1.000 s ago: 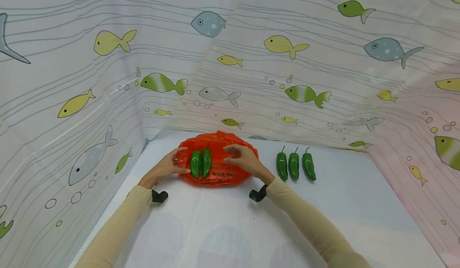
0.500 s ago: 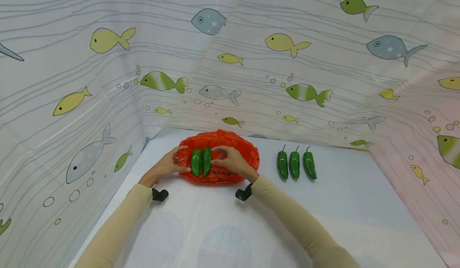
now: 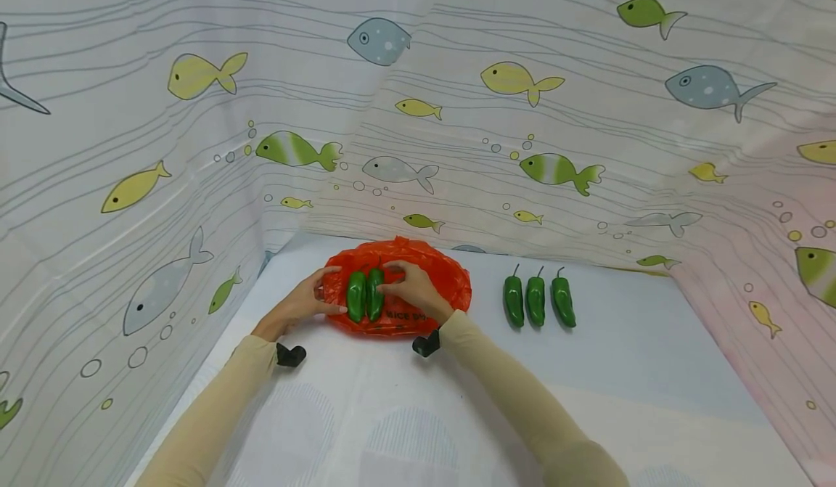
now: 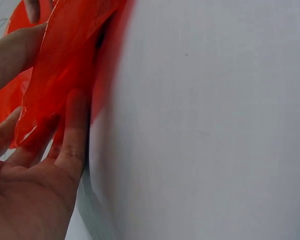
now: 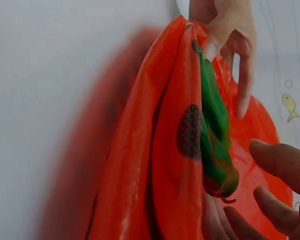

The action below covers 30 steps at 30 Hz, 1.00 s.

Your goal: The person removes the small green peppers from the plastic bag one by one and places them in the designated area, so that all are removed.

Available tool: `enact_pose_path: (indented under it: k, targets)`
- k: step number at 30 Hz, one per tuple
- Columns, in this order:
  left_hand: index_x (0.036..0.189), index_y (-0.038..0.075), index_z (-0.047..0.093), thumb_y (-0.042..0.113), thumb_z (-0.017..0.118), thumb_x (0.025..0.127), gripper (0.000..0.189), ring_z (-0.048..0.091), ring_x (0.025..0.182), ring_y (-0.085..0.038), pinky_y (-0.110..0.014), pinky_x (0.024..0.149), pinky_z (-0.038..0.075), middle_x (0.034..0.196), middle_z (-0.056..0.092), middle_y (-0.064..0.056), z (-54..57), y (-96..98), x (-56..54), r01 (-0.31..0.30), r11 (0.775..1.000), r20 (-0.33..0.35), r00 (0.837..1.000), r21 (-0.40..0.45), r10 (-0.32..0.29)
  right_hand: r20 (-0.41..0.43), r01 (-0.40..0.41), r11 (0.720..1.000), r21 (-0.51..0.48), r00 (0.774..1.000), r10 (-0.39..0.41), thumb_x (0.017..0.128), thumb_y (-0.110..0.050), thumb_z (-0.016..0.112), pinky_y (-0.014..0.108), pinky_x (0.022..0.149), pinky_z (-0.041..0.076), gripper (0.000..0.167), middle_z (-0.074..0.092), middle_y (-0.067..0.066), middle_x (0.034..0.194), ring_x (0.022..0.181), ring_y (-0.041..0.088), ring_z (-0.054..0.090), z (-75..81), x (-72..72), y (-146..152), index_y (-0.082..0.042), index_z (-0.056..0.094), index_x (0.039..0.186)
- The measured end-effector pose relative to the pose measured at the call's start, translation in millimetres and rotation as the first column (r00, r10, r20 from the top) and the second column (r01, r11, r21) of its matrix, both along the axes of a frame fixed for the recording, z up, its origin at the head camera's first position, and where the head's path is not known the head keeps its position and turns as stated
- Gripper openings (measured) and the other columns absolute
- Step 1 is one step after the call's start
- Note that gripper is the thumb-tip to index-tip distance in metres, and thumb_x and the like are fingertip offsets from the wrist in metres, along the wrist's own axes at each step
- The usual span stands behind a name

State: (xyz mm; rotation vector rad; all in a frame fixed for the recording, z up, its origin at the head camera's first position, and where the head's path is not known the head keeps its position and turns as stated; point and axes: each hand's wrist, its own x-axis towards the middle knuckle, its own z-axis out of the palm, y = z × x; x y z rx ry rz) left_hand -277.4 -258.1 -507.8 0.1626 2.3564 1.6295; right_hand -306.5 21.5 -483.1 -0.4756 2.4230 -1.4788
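Two green chili peppers, a left one (image 3: 355, 297) and a right one (image 3: 375, 295), lie side by side on a spread red plastic bag (image 3: 444, 269) with dark print. My left hand (image 3: 300, 302) holds the bag's left edge, thumb over the rim; in the left wrist view some fingers (image 4: 76, 112) show through the red film. Over the bag, my right hand (image 3: 414, 289) hovers at the right pepper with thumb and fingers spread. In the right wrist view a gap shows between its fingers (image 5: 277, 157) and the green peppers (image 5: 215, 125), partly hidden by the bag's front edge.
Three more green peppers lie in a row to the right of the bag, the middle one (image 3: 535, 301) between two others. The white table (image 3: 646, 371) meets fish-printed walls (image 3: 470, 138) at the back and sides. Both wrists carry a small black camera mount (image 3: 427, 343).
My right hand has moved left across the bag to the right-hand pepper. The left hand has kept its place at the bag's left edge, and the peppers lie as before.
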Motion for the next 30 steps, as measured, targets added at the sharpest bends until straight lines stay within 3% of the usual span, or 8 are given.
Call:
enact_pose_path:
  k: [6,13,30]
  targets:
    - [0.162,0.017,0.027,0.013,0.089,0.081,0.102,0.034,0.144,-0.045,-0.060,0.117,0.031,0.159,0.032,-0.024,1.6,-1.2,0.5,0.001,1.000,-0.006,1.000,0.004,-0.001,-0.002,0.016,0.997,0.076,1.000,-0.016,0.091,-0.035,0.081,0.050,0.109,0.046,0.066,0.054,0.009,0.148,0.132,0.030,0.051,-2.4,-7.8,-13.8,-0.012,0.055,0.147]
    - [0.162,0.018,0.027,0.016,0.090,0.081,0.103,0.034,0.144,-0.045,-0.060,0.116,0.032,0.159,0.031,-0.024,-0.3,-1.7,-0.7,0.001,1.000,-0.002,1.000,0.005,-0.001,0.014,0.048,0.994,0.096,0.999,-0.049,0.090,-0.035,0.081,0.045,0.104,0.050,0.067,0.060,0.008,0.139,0.119,0.026,0.057,-7.4,-12.8,-25.2,-0.009,0.055,0.146]
    - [0.160,0.022,0.032,0.015,0.090,0.080,0.099,0.032,0.145,-0.044,-0.059,0.117,0.032,0.161,0.029,-0.019,0.2,0.2,0.2,-0.014,1.000,0.013,1.000,-0.006,0.014,0.042,0.086,0.992,0.089,0.995,-0.090,0.090,-0.028,0.082,0.038,0.096,0.056,0.060,0.065,0.009,0.128,0.109,0.023,0.060,-8.9,-16.9,-31.9,-0.005,0.059,0.141]
